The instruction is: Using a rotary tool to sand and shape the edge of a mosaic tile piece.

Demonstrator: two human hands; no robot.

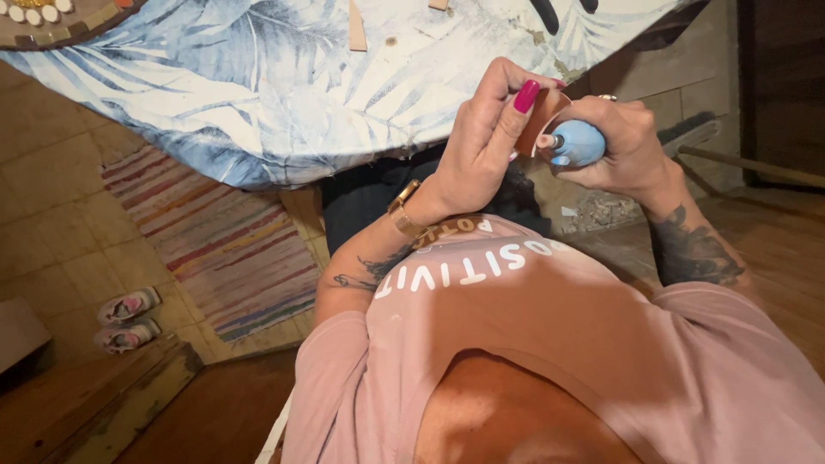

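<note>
My left hand pinches a small curved terracotta-coloured piece between thumb and fingers, just off the table's near edge. My right hand is wrapped around a light blue handled tool, whose tip touches the piece. Both hands meet above my lap, over my pink shirt. How the tool's tip meets the piece is hidden by my fingers.
A round table under a blue-and-white leaf-print cloth fills the top. On it lie a mosaic tray at far left, thin tile strips and a black tool. A striped rug and a pair of shoes lie on the floor.
</note>
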